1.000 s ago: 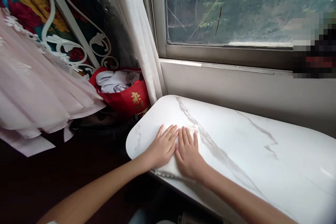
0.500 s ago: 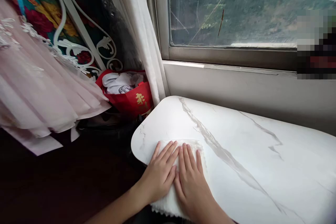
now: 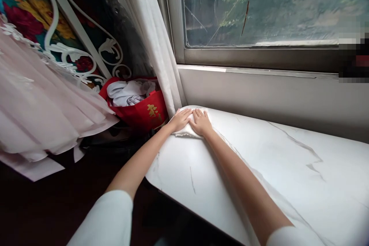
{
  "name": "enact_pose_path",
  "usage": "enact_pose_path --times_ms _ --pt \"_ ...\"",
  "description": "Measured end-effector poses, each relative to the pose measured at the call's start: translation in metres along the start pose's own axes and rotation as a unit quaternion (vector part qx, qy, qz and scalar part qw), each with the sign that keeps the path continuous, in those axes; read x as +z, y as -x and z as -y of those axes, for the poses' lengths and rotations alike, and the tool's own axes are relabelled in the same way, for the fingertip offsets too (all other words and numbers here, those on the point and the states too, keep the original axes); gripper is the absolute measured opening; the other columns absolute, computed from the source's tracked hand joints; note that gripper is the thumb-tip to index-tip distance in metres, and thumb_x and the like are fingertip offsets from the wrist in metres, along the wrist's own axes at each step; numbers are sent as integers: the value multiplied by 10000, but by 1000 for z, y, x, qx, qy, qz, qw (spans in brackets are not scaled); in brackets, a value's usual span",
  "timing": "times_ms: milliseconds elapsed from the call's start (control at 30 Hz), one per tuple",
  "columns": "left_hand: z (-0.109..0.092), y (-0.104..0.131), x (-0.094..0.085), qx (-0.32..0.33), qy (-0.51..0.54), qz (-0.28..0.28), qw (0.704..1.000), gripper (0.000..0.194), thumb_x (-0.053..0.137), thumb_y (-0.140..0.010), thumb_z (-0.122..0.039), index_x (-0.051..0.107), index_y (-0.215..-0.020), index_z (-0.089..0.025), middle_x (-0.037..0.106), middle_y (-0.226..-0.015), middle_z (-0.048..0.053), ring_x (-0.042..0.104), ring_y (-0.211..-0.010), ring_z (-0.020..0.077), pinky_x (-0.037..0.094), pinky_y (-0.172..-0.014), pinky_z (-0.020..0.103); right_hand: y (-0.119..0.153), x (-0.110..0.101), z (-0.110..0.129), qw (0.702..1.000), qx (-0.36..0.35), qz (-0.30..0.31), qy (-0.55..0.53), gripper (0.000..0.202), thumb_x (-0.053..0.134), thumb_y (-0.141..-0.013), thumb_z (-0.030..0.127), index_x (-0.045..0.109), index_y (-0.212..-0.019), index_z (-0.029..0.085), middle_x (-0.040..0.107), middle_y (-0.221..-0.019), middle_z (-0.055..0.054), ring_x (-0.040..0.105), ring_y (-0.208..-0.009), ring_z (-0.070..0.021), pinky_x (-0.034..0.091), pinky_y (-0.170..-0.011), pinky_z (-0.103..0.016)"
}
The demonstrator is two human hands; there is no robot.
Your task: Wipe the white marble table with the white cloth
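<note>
Because the fingers (image 3: pixel 186 113) of the left hand (image 3: pixel 181 120) and right hand (image 3: pixel 201 123) lie straight and flat, clasping nothing, they seem placed to spread pressure over the white cloth (image 3: pixel 188 131), which lies beneath them on the rounded far-left corner of the tabletop (image 3: pixel 273 146). Just beyond, the curtain (image 3: pixel 150 27) and the wall (image 3: pixel 245 92) under the window (image 3: pixel 265 11) likely block further reach, while a red bag (image 3: pixel 134 117) of pale fabric (image 3: pixel 125 93) stands near on the left.
</note>
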State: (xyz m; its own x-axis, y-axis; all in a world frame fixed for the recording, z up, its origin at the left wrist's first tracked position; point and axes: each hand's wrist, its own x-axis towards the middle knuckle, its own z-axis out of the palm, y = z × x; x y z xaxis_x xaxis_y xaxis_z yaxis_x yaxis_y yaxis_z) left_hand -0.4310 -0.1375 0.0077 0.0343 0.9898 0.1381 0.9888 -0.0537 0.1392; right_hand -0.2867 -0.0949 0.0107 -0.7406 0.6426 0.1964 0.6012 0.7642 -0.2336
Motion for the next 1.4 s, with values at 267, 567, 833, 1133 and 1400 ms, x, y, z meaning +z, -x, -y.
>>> enact_pose_path --times_ms 267,567,833,1133,1400 --pt "26 -51 0 17 5 17 1000 478 296 -929 -217 331 -1400 -145 318 -1472 71 230 -1363 177 88 -1125 403 -47 12 -15 998 50 -28 0 610 236 -912 318 258 -1405 -41 275 -1476 -181 188 -1371 -246 47 -1103 -435" --pt "35 -7 -8 41 61 37 997 454 325 -922 -206 395 -1370 -210 299 -1480 38 194 -1377 180 54 -1124 431 -15 9 33 992 108 8 -61 629 198 -923 340 206 -1419 -48 172 -1501 -198 82 -1396 -267 -24 -1095 -492" --pt "2 138 -25 21 91 44 995 460 316 -934 -229 370 -1390 -215 301 -1476 30 202 -1376 170 68 -1131 431 91 -5 101 983 2 89 -160 741 346 -879 398 144 -1422 -65 70 -1500 -233 -54 -1387 -303 -96 -1080 -536" --pt "-52 194 -25 13 40 8 999 461 257 -977 -331 272 -1434 -271 310 -1472 11 210 -1374 177 128 -1131 435 151 -19 101 953 -29 146 -265 785 362 -879 440 65 -1441 -21 -10 -1503 -202 -111 -1375 -262 -42 -1106 -518" --pt "-28 38 -1 -3 -16 0 1000 481 217 -951 -259 332 -1410 -173 330 -1462 64 229 -1368 193 121 -1116 450 44 -11 18 994 34 5 -103 538 170 -957 280 276 -1416 20 263 -1485 -153 158 -1388 -221 37 -1116 -453"
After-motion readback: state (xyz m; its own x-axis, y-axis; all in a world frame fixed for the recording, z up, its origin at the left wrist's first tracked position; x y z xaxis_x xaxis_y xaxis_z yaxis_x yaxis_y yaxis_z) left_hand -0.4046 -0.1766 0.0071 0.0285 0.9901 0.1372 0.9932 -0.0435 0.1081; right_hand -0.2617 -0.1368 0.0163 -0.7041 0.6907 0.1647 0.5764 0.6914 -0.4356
